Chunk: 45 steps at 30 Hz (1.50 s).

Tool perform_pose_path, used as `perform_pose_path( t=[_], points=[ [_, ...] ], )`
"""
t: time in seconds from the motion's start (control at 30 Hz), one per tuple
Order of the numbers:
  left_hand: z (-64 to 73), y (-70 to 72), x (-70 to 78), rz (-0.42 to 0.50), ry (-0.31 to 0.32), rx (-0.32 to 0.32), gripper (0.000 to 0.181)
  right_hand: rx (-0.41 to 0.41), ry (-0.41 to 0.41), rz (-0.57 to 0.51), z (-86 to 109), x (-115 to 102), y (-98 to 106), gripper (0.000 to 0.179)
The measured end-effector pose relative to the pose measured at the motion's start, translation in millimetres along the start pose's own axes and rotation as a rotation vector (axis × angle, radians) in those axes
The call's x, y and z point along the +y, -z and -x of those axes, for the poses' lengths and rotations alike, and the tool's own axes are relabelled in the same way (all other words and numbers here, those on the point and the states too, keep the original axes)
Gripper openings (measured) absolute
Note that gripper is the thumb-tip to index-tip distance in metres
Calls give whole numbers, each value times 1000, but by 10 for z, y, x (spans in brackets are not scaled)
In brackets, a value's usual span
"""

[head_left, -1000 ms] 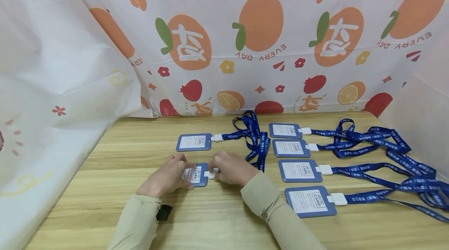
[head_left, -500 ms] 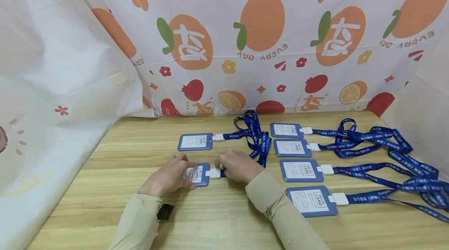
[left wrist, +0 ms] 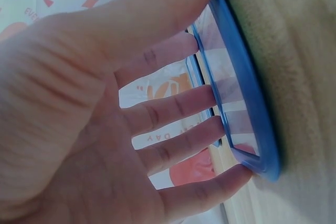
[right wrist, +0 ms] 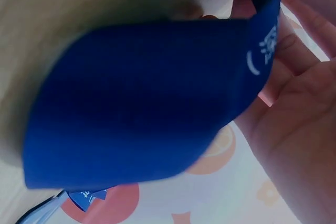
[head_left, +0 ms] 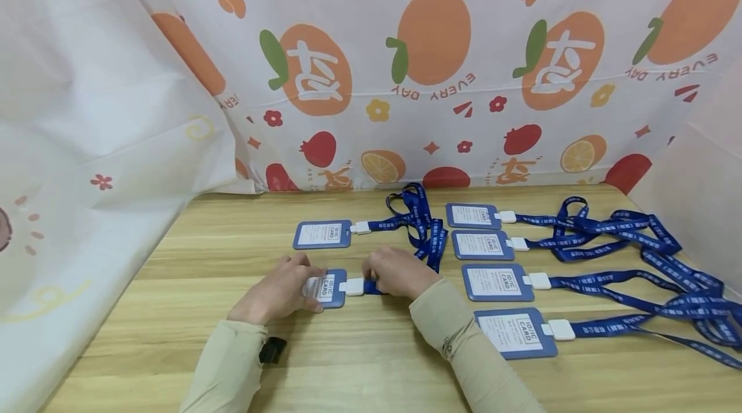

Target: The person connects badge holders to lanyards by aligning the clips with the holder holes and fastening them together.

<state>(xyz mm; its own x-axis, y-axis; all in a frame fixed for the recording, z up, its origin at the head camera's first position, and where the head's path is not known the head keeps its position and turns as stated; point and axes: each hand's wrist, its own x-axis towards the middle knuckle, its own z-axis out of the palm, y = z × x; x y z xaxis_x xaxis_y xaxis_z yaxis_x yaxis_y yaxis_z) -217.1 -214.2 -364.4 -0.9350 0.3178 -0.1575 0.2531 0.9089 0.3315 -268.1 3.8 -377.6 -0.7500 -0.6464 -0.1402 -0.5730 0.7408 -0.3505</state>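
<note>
In the head view my left hand (head_left: 279,290) rests on a blue ID card holder (head_left: 337,302) lying flat on the table. Its thumb is at the near edge and its fingers reach across the white card, hiding the left part. The left wrist view shows those fingers spread and fairly straight, tips touching the holder (left wrist: 247,98). A white clip (head_left: 354,287) joins the holder to a dark blue lanyard (head_left: 374,287). Just right of the clip my right hand (head_left: 400,271) pinches this lanyard, hiding part of it. A loop of the strap (right wrist: 136,98) fills the right wrist view.
Behind my hands lies another card holder (head_left: 322,234) with its bunched lanyard (head_left: 421,226). Several more card holders (head_left: 498,282) form a column on the right, their lanyards (head_left: 678,258) tangled towards the right edge. A fruit-printed cloth (head_left: 431,110) hangs behind the wooden table (head_left: 220,239).
My right hand has slid rightward from the white clip along the lanyard, uncovering the clip and a short piece of strap. My left hand has stayed on the card holder.
</note>
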Motion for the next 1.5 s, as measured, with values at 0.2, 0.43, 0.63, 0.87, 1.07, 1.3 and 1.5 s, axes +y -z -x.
perform_pose_path(
  t=[0.2,0.43,0.63,0.87,1.07,1.3,1.5],
  points=[
    [1,-27,9,27,20,-20,58,-29,-41,-12,0,-25,-40,20],
    [-15,9,29,15,42,-44,68,-53,-9,44,-44,-44,3,20],
    [-105,95,22,-17,-15,22,59,-14,35,93,-66,2,115,20],
    [-299,222,-46,-90,-43,59,47,8,50,141,-142,109,265,22],
    [-437,271,-86,-157,-40,45,49,15,45,166,-198,163,309,22],
    [-545,317,-81,-169,-65,73,50,78,127,178,-314,203,344,21],
    [-607,321,-70,-103,-64,74,51,97,171,280,-339,224,347,20]
  ],
)
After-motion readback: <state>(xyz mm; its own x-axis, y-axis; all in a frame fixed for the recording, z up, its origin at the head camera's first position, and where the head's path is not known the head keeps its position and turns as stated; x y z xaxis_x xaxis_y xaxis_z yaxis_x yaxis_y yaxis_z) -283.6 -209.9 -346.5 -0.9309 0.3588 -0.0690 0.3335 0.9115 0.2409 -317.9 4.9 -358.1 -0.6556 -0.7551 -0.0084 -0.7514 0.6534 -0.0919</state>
